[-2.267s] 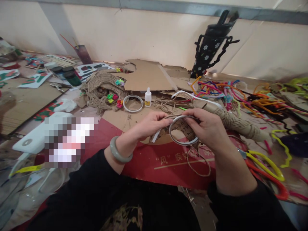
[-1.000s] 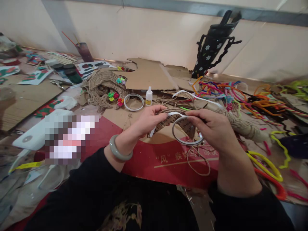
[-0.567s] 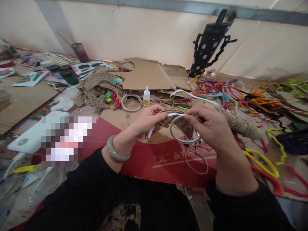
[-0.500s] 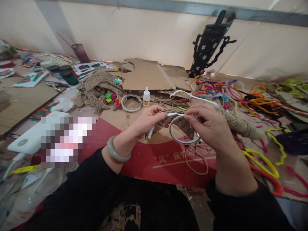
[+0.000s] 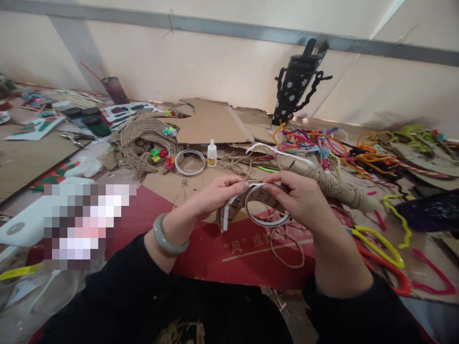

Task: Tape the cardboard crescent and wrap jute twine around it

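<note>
In a narrow grip, the left hand pinches a cardboard arch bearing white tape; the right hand clasps a tape roll.

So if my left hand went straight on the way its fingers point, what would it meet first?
Probably the tape roll, then your right hand pinching it: the left hand points across toward both, though their depth is unclear.

We wear a black top with loose black sleeves, the left sleeve and the right sleeve both ending short of the wrists. A smooth, thick, pale grey-green bangle circles our left wrist. Low on our front sits a yellowish-brown, leaf-like pattern (printed or stitched, we cannot tell).
</note>
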### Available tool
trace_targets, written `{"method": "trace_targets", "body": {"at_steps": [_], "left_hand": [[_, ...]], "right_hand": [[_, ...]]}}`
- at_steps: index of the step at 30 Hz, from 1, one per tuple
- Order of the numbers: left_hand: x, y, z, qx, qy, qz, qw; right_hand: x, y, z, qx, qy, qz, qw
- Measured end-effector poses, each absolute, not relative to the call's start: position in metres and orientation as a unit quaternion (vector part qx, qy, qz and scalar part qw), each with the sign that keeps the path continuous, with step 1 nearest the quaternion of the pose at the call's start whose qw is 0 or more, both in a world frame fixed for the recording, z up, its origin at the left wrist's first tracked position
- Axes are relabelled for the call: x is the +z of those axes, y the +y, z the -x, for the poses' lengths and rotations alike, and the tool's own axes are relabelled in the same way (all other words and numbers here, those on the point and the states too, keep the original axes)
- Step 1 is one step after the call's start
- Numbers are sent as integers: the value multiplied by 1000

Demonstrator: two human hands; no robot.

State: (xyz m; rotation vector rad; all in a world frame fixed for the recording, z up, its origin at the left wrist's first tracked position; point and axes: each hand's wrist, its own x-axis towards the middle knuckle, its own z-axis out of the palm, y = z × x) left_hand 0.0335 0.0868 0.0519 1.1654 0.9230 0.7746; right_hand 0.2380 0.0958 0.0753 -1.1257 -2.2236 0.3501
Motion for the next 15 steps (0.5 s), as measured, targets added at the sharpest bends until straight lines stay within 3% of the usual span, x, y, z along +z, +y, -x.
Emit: {"method": "trace_targets", "body": {"at_steps": [15], "left_hand": [[48, 88, -34, 395, 463, -533, 588]], "right_hand": [[69, 99, -241, 104, -855, 418, 290]]}}
